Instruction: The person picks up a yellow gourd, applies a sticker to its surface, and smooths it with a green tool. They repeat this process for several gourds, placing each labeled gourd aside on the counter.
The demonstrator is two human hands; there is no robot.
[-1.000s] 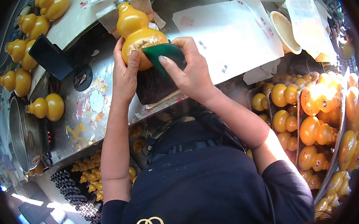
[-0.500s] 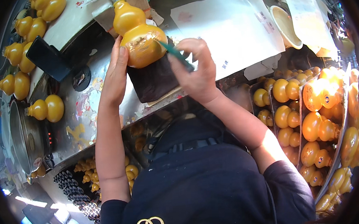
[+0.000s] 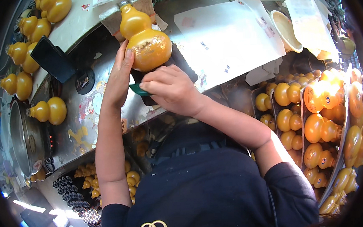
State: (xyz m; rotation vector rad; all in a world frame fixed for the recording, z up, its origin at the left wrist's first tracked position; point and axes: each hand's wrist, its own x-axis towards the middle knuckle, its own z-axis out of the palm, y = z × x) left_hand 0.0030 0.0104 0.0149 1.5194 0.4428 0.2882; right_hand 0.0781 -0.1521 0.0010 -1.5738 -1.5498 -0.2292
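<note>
A large yellow gourd [image 3: 150, 46], glossy with darker markings on its lower bulb, lies with its neck pointing away on a folded pale cloth [image 3: 111, 24]. Against the gourd's lower left side rests my left hand [image 3: 123, 71], thumb along the skin, steadying it. Just below the lower bulb, my right hand [image 3: 169, 87] is closed around a flat green tool [image 3: 139, 90]. The tool's rounded end sticks out to the left; the rest is hidden in the fist. Under the right hand a dark pad [image 3: 182, 61] shows in part.
White paper sheets [image 3: 226, 36] cover the metal worktop's right side. A dark phone-like device [image 3: 51, 59] stands at left, near several smaller gourds [image 3: 48, 111] and a metal pan [image 3: 23, 140]. Gourds in divided boxes [image 3: 290, 119] fill the right. A cream bowl [image 3: 286, 30] sits at back right.
My right hand has turned and moved down and left, away from the gourd's marked surface. The green tool's pointed end no longer touches the gourd. My left hand stays on it.
</note>
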